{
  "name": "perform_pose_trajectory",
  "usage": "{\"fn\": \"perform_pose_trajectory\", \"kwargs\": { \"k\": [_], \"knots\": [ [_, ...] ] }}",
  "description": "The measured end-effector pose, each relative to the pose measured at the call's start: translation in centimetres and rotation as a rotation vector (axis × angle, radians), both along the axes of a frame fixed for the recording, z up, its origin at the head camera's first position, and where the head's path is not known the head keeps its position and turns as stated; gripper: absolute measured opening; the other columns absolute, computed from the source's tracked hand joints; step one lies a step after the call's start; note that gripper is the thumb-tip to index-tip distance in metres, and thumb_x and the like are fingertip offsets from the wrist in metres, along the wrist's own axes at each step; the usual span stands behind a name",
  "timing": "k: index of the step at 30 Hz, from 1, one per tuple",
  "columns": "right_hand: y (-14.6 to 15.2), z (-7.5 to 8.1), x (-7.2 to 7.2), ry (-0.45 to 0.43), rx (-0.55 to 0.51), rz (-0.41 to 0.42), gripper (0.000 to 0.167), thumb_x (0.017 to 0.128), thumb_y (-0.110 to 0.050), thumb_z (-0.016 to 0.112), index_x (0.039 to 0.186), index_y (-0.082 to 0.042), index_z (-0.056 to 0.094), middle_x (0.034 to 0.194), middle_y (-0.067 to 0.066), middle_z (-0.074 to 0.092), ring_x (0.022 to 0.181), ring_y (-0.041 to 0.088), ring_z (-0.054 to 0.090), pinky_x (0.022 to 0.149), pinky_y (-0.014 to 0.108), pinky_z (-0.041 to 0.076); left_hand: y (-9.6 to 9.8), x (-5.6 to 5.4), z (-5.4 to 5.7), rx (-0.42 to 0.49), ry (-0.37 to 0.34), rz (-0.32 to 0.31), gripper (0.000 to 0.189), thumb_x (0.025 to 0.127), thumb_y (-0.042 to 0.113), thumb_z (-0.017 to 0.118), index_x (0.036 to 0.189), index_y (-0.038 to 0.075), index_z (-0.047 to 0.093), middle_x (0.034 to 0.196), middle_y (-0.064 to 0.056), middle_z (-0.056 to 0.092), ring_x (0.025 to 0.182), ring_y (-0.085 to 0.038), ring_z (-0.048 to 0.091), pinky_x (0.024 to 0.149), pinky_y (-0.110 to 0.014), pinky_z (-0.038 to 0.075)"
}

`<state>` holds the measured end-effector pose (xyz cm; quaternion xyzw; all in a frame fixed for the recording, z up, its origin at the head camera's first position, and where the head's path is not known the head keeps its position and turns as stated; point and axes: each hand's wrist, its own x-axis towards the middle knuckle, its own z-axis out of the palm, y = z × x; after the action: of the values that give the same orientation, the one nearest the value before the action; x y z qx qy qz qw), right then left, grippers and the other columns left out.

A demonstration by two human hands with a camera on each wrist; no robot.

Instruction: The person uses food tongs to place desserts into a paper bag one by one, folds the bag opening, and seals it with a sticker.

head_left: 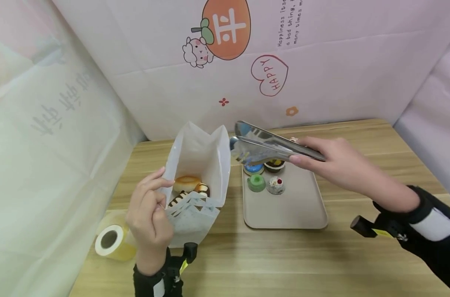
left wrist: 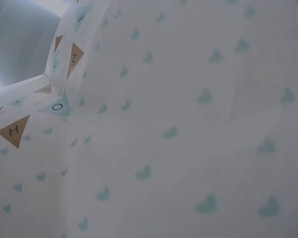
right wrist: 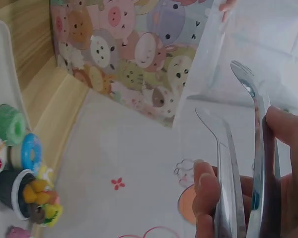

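Observation:
My left hand (head_left: 151,218) grips the left rim of an upright, open paper bag (head_left: 191,229). Inside lie a round bun (head_left: 187,183) and chocolate-striped pastries (head_left: 178,199). Printed hearts on the bag (left wrist: 188,148) fill the left wrist view, where the hand is not visible. In my right hand (head_left: 332,163) is a pair of metal tongs (head_left: 280,144), tips parted with nothing between them, just right of the bag's mouth. Under the tongs, a beige tray (head_left: 284,214) bears a green ring cake (head_left: 256,183), a cherry-topped cake (head_left: 276,185), a blue doughnut (head_left: 253,169) and a dark cup dessert (right wrist: 12,193).
A yellow roll with a white core ring (head_left: 108,239) rests on the wooden table (head_left: 247,264) left of my left hand. Printed cloth (head_left: 154,95) stands behind the table, with more cloth at both sides.

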<state>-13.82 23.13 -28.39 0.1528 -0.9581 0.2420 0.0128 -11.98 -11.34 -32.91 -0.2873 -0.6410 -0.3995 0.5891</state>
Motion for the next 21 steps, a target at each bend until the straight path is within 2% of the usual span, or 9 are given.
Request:
{"fn": "perform_pose_trajectory", "kwargs": {
  "k": [2, 6, 9, 12, 16, 21],
  "knots": [
    [0.8, -0.9, 0.2, 0.01, -0.026, -0.025, 0.042, 0.096, -0.043, 0.058, 0.125, -0.015, 0.062, 0.093, 0.003, 0.067, 0.07, 0.013, 0.053, 0.057, 0.024, 0.04, 0.0, 0.0, 0.0, 0.006, -0.006, 0.001, 0.018, 0.069, -0.006, 0.026, 0.053, 0.0, 0.03, 0.066, -0.025, 0.062, 0.079, -0.044, 0.067, 0.085, -0.04, 0.059],
    [2.0, -3.0, 0.3, 0.003, -0.046, -0.054, 0.029, 0.094, -0.042, 0.062, 0.108, -0.017, 0.065, 0.076, 0.0, 0.057, 0.061, 0.009, 0.046, 0.052, 0.024, 0.035, -0.2, 0.0, 0.0, 0.019, -0.01, 0.004, 0.018, 0.069, -0.007, 0.026, 0.053, 0.0, 0.029, 0.065, -0.025, 0.061, 0.079, -0.045, 0.067, 0.085, -0.039, 0.059],
    [2.7, -4.4, 0.3, -0.022, -0.029, -0.079, 0.03, 0.093, -0.045, 0.063, 0.104, -0.017, 0.064, 0.071, -0.002, 0.052, 0.059, 0.009, 0.043, 0.051, 0.024, 0.033, -0.2, -0.1, 0.0, 0.023, -0.001, 0.0, 0.018, 0.069, -0.007, 0.026, 0.053, 0.001, 0.029, 0.064, -0.026, 0.061, 0.078, -0.045, 0.067, 0.085, -0.039, 0.06],
    [3.2, -5.8, 0.2, -0.028, 0.012, -0.098, 0.037, 0.092, -0.048, 0.062, 0.108, -0.016, 0.063, 0.07, -0.002, 0.052, 0.06, 0.011, 0.044, 0.052, 0.024, 0.033, -0.3, -0.2, 0.0, 0.011, 0.006, -0.016, 0.018, 0.069, -0.006, 0.026, 0.052, 0.001, 0.029, 0.064, -0.025, 0.061, 0.077, -0.045, 0.067, 0.085, -0.039, 0.06],
    [3.7, -7.2, 0.3, -0.002, 0.06, -0.119, 0.043, 0.091, -0.053, 0.061, 0.109, -0.014, 0.063, 0.067, -0.003, 0.053, 0.058, 0.011, 0.045, 0.05, 0.023, 0.034, -0.3, -0.1, -0.2, -0.021, 0.006, -0.055, 0.019, 0.068, -0.007, 0.027, 0.052, 0.001, 0.03, 0.065, -0.026, 0.062, 0.079, -0.046, 0.066, 0.086, -0.039, 0.059],
    [4.2, -8.9, 0.6, 0.031, 0.103, -0.135, 0.041, 0.087, -0.057, 0.064, 0.1, -0.018, 0.062, 0.065, -0.006, 0.052, 0.054, 0.008, 0.043, 0.047, 0.023, 0.031, -0.2, -0.1, -0.2, -0.031, 0.011, -0.135, 0.018, 0.067, -0.008, 0.026, 0.052, 0.002, 0.03, 0.065, -0.027, 0.061, 0.08, -0.046, 0.065, 0.087, -0.04, 0.058]
  ]
}}
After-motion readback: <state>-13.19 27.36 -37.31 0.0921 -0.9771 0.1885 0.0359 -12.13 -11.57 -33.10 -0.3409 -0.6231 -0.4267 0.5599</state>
